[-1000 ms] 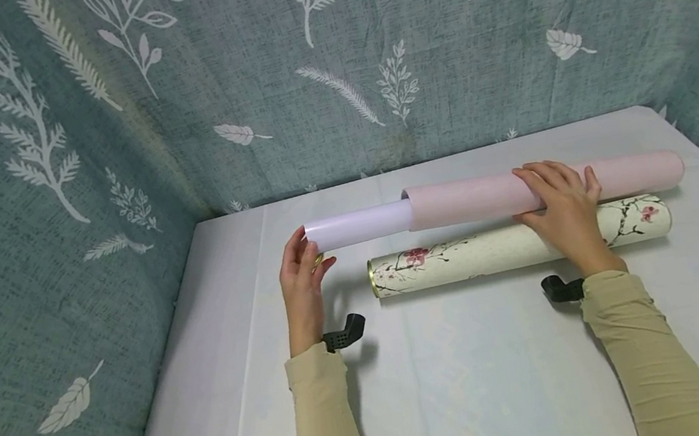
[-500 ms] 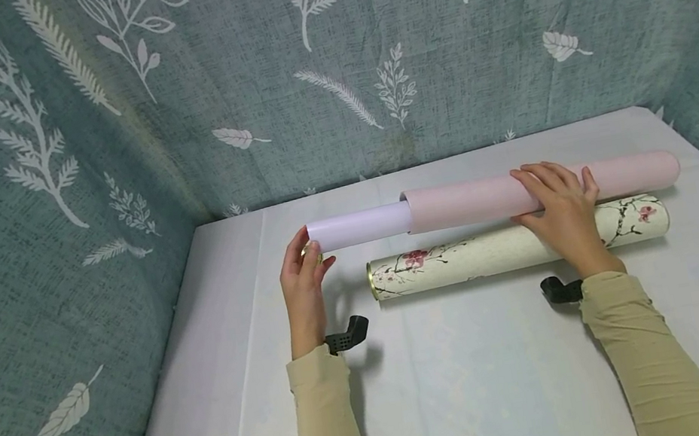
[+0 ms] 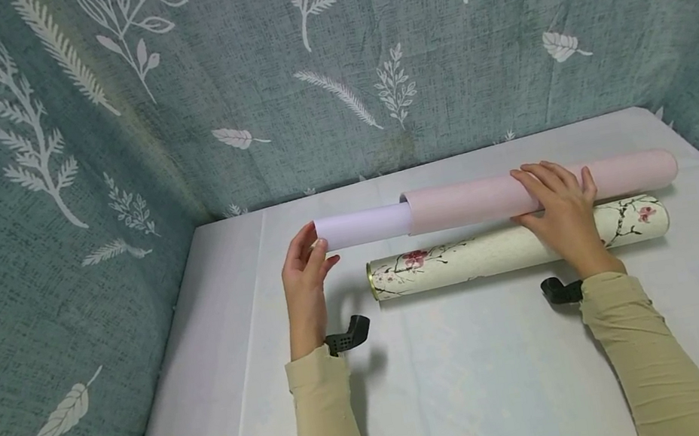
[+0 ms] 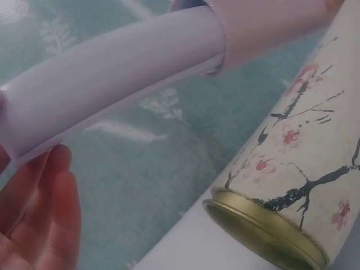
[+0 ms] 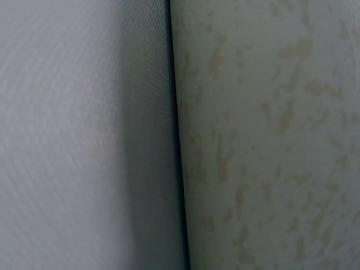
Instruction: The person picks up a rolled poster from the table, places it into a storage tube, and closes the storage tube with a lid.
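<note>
A pink tube (image 3: 464, 203) lies lengthwise at the back of the table, and a rolled white paper sheet (image 3: 364, 226) sticks out of its left mouth. My left hand (image 3: 304, 278) pinches the outer end of the roll between thumb and fingers. In the left wrist view the roll (image 4: 118, 73) enters the tube's mouth and a loose edge runs along it. My right hand (image 3: 565, 214) grips the pink tube from above, right of its middle. In front lies a cream tube with blossom branches (image 3: 466, 258); its gold-rimmed end (image 4: 264, 230) faces left.
A white cloth covers the table (image 3: 470, 374). A teal leaf-patterned curtain (image 3: 275, 92) hangs behind it and on both sides. The right wrist view is filled by the cream tube's speckled side (image 5: 270, 135) and the tablecloth (image 5: 62, 135).
My left hand has moved slightly right, and the paper roll has slid a little further into the pink tube. The right hand and the cream tube stay in place.
</note>
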Demonstrator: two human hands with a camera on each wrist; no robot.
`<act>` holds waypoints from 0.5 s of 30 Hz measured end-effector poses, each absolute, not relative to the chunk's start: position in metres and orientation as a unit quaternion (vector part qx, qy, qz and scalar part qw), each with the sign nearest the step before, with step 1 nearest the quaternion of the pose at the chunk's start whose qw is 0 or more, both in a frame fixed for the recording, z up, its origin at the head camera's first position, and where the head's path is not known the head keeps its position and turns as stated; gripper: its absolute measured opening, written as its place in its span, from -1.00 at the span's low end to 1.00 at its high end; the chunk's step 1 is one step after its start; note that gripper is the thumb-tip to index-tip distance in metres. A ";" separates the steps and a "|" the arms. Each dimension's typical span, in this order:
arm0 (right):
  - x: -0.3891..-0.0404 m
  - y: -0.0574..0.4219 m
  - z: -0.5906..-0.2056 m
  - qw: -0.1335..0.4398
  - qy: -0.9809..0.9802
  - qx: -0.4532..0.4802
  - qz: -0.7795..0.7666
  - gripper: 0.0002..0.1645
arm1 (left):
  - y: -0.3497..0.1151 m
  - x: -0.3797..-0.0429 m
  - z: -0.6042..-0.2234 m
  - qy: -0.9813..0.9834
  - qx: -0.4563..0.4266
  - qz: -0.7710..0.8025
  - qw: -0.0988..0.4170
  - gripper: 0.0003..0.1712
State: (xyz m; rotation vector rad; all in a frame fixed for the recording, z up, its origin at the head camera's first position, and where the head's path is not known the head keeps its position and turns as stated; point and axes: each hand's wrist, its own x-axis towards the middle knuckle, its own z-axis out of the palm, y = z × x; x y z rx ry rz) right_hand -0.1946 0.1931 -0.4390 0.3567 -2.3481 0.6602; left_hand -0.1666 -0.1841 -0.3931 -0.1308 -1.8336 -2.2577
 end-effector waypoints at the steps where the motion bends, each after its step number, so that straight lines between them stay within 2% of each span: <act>1: -0.195 0.193 -0.439 0.332 -0.898 0.136 0.254 -0.12 | -0.183 -0.166 -0.393 -0.631 -0.047 -0.766 0.113 -0.41; 15: -0.194 0.193 -0.438 0.329 -0.901 0.132 0.249 -0.14 | -0.175 -0.158 -0.378 -0.665 -0.064 -0.736 0.109 -0.46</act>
